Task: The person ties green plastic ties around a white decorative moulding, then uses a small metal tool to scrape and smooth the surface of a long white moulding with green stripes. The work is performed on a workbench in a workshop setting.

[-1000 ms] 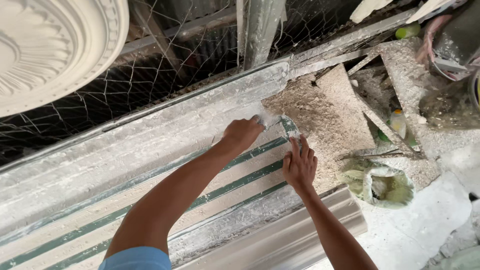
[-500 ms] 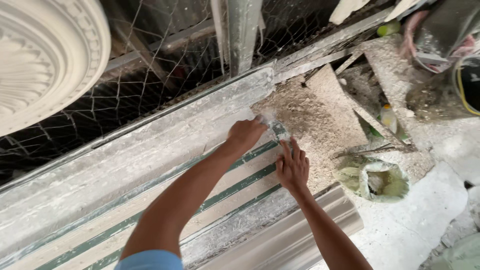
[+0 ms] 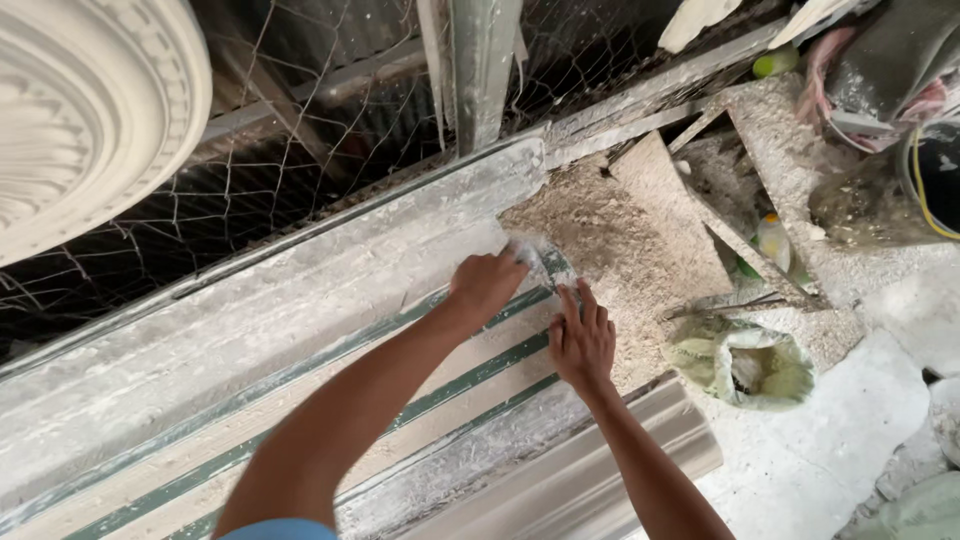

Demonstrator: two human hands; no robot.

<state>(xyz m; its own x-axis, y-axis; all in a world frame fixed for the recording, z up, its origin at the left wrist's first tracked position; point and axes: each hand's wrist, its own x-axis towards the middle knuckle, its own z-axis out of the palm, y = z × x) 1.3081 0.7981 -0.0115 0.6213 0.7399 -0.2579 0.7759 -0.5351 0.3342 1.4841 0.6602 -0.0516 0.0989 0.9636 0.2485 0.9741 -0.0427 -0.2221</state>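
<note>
My left hand (image 3: 487, 286) grips a scraper (image 3: 540, 262) at the mould's (image 3: 300, 330) end; my right hand (image 3: 582, 340) lies open beside it.

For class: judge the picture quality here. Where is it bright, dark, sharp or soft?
Head view: even daylight, no hard shadows; white floor at lower right nearly washed out; behind the wire mesh it is dark; both hands reasonably sharp; plaster medallion bulges at the frame edge.

Plaster moulding workshop: ceiling rose (image 3: 90, 110), long cornice mould (image 3: 300, 330) (plaster dust everywhere).
</note>
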